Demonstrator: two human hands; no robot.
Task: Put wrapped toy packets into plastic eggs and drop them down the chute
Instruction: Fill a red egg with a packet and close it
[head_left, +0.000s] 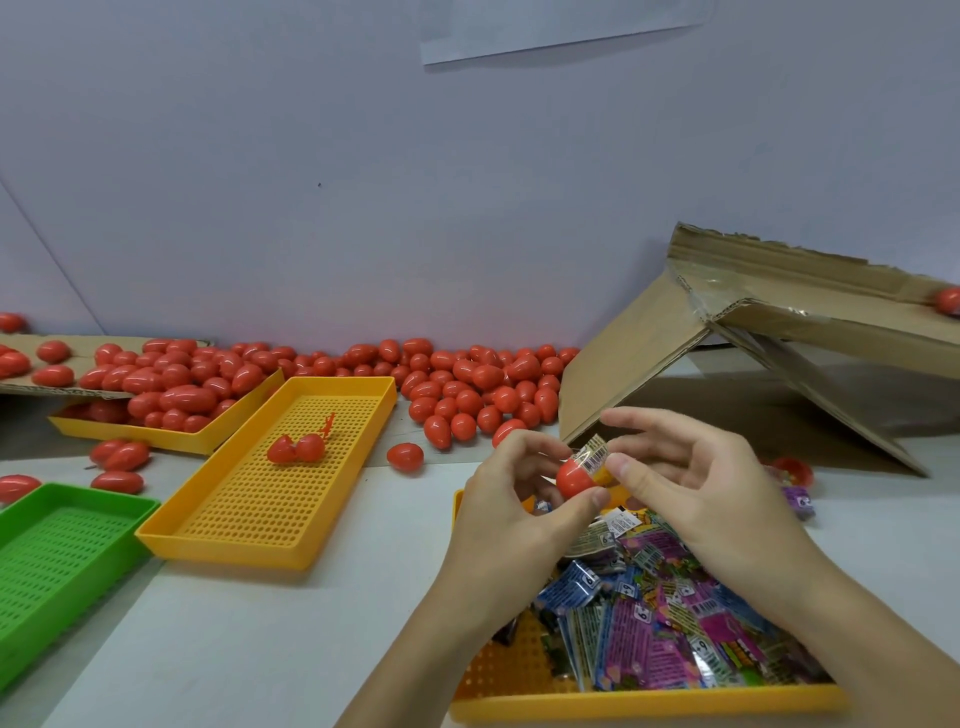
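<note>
both hands work above the packet tray (644, 701): left hand (511, 499) grips the red egg half (574, 478), right hand (691, 467) pinches a packet (592, 454) into it. next: seat the packet fully, close the egg, then use the cardboard chute (810, 322).

Pale lavender-grey wall (311, 156) fills the upper view, evenly lit, one small dark speck (319, 184) on it. White sheet (561, 26) hangs at its top edge. Below runs a light grey worktop (291, 623).
</note>
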